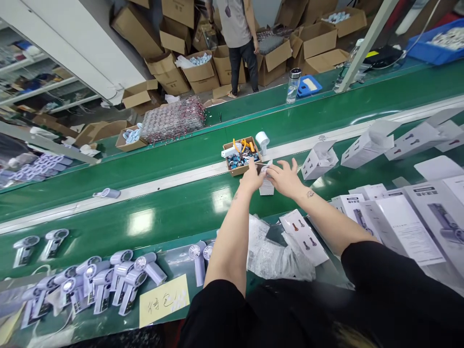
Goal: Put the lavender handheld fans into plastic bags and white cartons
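Both arms reach forward over the green belt to a small white box (267, 187), upright with its top flaps up. My left hand (251, 180) is closed at the box's left upper edge, its fingertips partly hidden. From the right, my right hand (284, 179) pinches at the top of the box, with some fingers raised and spread. The contents of the box are hidden by the hands. Just beyond my left hand stands a cardboard box (237, 170) of small parts, with orange-handled pliers (239, 146) on top. Beside it is a white handheld fan (262, 141).
Opened white boxes (319, 162) line the belt at right, above printed packaging boxes (402, 222). Bubble bags (273, 251) lie near my body. Several lilac handheld fans (103, 285) and a yellow handwritten note (164, 299) are at left. A person (239, 38) stands across the belt among cartons.
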The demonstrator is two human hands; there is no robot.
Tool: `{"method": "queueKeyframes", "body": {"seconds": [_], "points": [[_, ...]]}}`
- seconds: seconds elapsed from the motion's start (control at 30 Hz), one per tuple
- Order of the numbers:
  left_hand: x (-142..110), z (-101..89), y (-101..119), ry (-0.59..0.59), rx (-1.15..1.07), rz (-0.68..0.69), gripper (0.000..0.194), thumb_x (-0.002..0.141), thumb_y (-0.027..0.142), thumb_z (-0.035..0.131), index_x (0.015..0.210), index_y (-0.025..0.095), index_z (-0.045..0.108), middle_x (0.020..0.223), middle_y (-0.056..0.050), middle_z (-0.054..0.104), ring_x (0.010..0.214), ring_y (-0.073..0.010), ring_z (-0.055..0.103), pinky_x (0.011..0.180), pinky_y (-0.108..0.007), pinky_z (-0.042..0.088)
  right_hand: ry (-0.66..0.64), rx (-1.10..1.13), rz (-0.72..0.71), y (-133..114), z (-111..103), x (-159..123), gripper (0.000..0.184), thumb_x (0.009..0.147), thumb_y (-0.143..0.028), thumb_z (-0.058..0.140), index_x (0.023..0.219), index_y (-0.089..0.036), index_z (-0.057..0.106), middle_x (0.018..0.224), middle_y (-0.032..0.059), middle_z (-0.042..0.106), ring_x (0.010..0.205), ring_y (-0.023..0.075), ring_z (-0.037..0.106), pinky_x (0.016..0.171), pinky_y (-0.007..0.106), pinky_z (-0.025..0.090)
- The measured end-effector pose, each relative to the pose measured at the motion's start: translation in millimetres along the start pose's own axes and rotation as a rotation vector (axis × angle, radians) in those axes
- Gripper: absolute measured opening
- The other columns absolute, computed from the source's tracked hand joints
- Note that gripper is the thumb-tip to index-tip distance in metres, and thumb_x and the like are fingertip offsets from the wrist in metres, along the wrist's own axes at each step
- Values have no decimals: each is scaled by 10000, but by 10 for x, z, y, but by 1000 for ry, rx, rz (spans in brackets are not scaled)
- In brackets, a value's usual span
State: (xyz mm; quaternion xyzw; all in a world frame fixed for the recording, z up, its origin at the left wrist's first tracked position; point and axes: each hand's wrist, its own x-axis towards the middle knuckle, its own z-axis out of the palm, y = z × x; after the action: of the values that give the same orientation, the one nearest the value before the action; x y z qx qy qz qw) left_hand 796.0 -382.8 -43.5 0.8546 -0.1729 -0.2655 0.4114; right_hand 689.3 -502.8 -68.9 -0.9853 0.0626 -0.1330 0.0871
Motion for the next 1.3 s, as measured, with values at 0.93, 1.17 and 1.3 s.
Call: {"method": "queueKeyframes", "body": {"seconds": [0.93,1.17,1.3], "points": [[-202,362,-306,148,244,-70,401,760,160,502,1152,245,485,945,-77,689,914,-256,637,779,-336,463,-660,54,113,-200,-107,148,460,818,-156,512,1246,-312,576,1366,92,507,1194,398,453,933,717,264],[-220,347,-374,144,146,-92,162,859,229,458,939,218,598,929,-75,691,950,-216,628,849,-324,456,-647,-46,50,-196,-20,298,576,752,-174,616,1311,-188,479,1245,197,547,1028,347,609,820,500,488],[-390,332,-428,64,55,-50,187,864,309,493,920,198,633,889,-45,691,831,-162,651,788,-281,491,-515,-112,-84,133,-55,252,403,847,-133,486,1249,-135,492,1057,183,622,921,278,647,756,367,495]]}}
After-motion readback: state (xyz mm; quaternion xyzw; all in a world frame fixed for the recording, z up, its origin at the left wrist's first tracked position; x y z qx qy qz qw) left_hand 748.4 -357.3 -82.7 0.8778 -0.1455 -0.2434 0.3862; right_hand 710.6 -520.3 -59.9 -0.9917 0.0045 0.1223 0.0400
